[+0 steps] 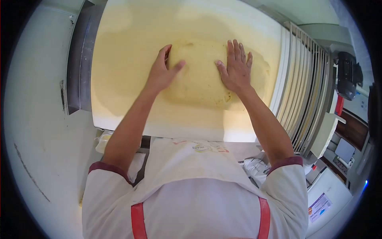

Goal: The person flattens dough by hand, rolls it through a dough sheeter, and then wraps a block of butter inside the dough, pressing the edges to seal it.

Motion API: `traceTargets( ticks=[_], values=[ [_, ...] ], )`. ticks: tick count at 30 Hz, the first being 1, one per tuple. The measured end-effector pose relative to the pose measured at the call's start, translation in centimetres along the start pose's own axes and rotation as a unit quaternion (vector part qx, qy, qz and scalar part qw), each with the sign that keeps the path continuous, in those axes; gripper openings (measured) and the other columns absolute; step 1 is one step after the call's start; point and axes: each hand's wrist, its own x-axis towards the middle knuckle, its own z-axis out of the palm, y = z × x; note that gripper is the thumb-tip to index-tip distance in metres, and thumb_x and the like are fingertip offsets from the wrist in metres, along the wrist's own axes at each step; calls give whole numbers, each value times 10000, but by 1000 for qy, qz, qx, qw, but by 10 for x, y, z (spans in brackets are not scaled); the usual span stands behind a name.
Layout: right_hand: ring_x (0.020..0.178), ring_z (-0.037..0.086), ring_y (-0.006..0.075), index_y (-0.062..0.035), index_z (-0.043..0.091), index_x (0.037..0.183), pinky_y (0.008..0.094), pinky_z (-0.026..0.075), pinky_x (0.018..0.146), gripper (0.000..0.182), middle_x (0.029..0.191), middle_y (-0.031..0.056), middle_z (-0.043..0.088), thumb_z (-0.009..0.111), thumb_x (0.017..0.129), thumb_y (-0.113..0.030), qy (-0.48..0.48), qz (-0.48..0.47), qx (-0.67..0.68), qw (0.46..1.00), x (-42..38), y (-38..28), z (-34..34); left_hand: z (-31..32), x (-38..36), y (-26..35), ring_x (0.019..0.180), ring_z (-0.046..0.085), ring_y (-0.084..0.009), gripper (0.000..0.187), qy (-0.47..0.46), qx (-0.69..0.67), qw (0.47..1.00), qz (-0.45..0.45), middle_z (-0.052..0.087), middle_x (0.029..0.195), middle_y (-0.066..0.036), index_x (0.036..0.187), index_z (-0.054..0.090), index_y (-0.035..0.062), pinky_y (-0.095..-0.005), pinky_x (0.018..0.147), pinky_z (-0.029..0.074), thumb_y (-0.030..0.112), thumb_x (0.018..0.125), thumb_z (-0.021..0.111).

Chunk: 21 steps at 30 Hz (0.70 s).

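Where the apron (191, 163) meets its near edge, a broad pale table (123, 79) spreads out in front of the person (199, 207). Along its right end, from where that person stands, runs a rack of long metal bars (296, 79). Smaller than these is the slab of pale yellow dough (195, 75), low and wide with rounded corners, lying flat on the table between and under the two hands; I can't quite tell where it ends on the right. Below the table's near edge, to the right, pokes out a crinkled white bag (256, 167).

Then come the hands. The left hand (162, 73) cups the dough's left side, its fingers bent down by the edge and held apart from the thumb, which reaches over the top. The right hand (237, 71) is open and laid palm down toward the right, fingers spread and pointing away, thumb out to the left. Smallest of all, rough brownish flecks (227, 96) mark the dough's near right part.
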Motion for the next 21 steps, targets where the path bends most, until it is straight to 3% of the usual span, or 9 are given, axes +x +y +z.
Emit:
traceTargets(
  ticks=[3, 4, 6, 9, 13, 16, 18, 21],
  values=[
    [1465, 106, 366, -30, 182, 1502, 574, 56, 1158, 791, 1562, 217, 171, 487, 920, -470, 59, -28, 56, 996, 25, -44, -11, 0, 36, 41, 1340, 395, -358, 615, 60, 242, 939, 239, 411, 1448, -185, 1404, 381, 12, -435, 1119, 311, 332, 925, 598],
    [1461, 104, 369, -44, 165, 1509, 576, 59, 1154, 784, 1581, 172, 142, 539, 895, -356, 48, -68, 80, 993, 38, -69, -14, 12, 48, 44, 1350, 380, -361, 595, 41, 306, 919, 245, 405, 1455, -176, 1402, 394, 24, -449, 1123, 300, 337, 930, 576],
    [1447, 121, 386, -88, 193, 1510, 594, 70, 1143, 805, 1570, 172, 173, 528, 866, -435, 15, -125, -7, 992, 48, -97, 2, 33, 70, 45, 1369, 351, -367, 559, -2, 428, 867, 257, 394, 1471, -159, 1397, 419, 49, -478, 1133, 278, 348, 939, 532],
    [1433, 143, 384, -115, 237, 1500, 606, 62, 1132, 790, 1555, 158, 221, 449, 872, -544, -11, -115, -96, 989, 59, -112, 21, 30, 73, 25, 1404, 290, -364, 538, 12, 417, 869, 266, 379, 1488, -140, 1407, 420, 83, -517, 1144, 233, 358, 948, 480],
    [1434, 143, 375, -129, 249, 1495, 614, 33, 1123, 789, 1559, 141, 229, 375, 880, -606, -44, -90, -65, 993, 78, -116, 23, 21, 92, 21, 1440, 219, -345, 549, 5, 448, 861, 242, 340, 1515, -128, 1428, 397, 93, -525, 1160, 183, 367, 956, 457],
    [1445, 116, 374, -146, 248, 1496, 614, 18, 1124, 777, 1575, 137, 198, 370, 880, -604, -79, -83, -234, 965, 75, -123, 6, 21, 95, 30, 1446, 200, -349, 587, -7, 449, 857, 252, 306, 1533, -135, 1448, 360, 76, -518, 1165, 169, 367, 949, 465],
    [1445, 110, 382, -130, 242, 1495, 616, 16, 1125, 777, 1577, 142, 188, 357, 887, -599, -17, -80, -97, 992, 50, -127, 3, 20, 81, 27, 1449, 188, -354, 617, -31, 450, 857, 248, 286, 1543, -138, 1464, 329, 61, -513, 1168, 161, 357, 942, 473],
    [1446, 100, 394, -107, 234, 1495, 619, 12, 1127, 777, 1581, 149, 173, 337, 897, -592, 50, -74, 122, 989, 4, -137, 19, 18, 25, 14, 1453, 177, -357, 653, -76, 485, 831, 262, 256, 1555, -152, 1489, 268, 39, -505, 1171, 151, 325, 937, 467]
  ],
)
